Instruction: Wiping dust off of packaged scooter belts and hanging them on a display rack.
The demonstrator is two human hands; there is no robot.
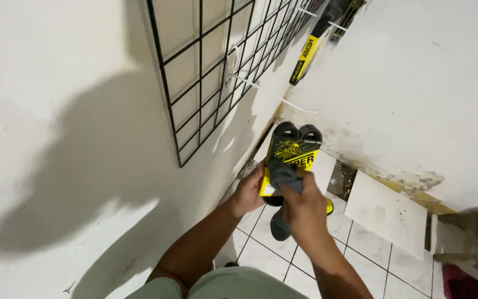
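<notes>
My left hand [248, 191] grips the left edge of a packaged pair of dark sandals [293, 145] with a yellow and black card band. It is held upright in front of me near the wall corner. My right hand [304, 207] presses a dark grey cloth [282, 173] against the lower front of the package. A loose end of the cloth [279, 225] hangs below my right hand.
A black wire grid panel [217, 61] hangs on the left wall with a white peg hook [272, 95] sticking out. More yellow-banded packages [311, 47] hang at its far end. A loose white tile [385, 213] leans on the stained right wall. A wooden piece [471, 238] stands at right.
</notes>
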